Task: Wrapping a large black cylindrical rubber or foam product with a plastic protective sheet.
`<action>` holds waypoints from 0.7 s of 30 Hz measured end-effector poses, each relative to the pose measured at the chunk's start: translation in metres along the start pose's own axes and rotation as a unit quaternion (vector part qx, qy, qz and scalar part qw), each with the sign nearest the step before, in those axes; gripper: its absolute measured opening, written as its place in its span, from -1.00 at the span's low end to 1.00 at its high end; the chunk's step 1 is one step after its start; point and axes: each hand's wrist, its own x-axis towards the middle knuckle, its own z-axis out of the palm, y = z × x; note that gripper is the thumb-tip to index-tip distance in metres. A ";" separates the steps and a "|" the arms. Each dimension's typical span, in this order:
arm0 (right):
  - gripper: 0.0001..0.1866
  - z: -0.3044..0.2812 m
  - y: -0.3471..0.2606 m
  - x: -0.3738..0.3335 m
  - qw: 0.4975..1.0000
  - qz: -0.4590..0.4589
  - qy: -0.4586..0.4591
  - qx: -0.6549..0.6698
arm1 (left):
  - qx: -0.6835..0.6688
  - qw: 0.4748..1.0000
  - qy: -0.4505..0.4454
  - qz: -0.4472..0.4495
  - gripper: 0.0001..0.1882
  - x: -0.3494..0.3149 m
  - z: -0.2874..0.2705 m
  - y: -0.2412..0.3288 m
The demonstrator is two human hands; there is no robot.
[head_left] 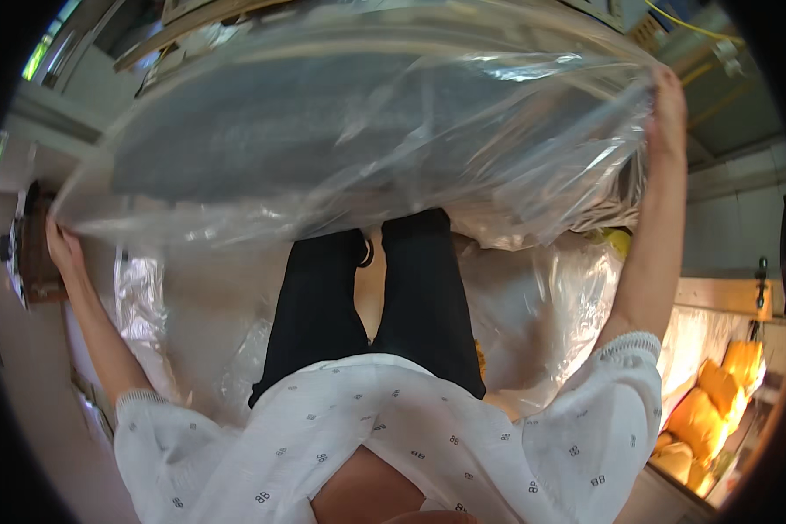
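A large clear plastic sheet (367, 148) is stretched wide in front of me, from one hand to the other. Its near edge sags across my thighs, and creases run toward the right side. My left hand (65, 244), far out at the left, pinches one corner of the sheet. Raised higher at the upper right, my right hand (665, 109) is closed round the opposite edge, where the film is bunched. Through the film a broad dark grey surface shows, too blurred to name.
More clear plastic film (541, 306) lies low on the right, with another crumpled piece (141, 301) at the left. A brown wooden object (39, 249) is beside my left hand. Yellow-orange bundles (712, 406) sit at the lower right. A yellow cable (694, 28) runs at the upper right.
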 end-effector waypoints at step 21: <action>-0.74 -0.023 0.119 0.018 0.927 -0.087 0.073 -0.357 | 0.419 0.905 -0.009 0.075 -0.53 0.137 0.179 -0.186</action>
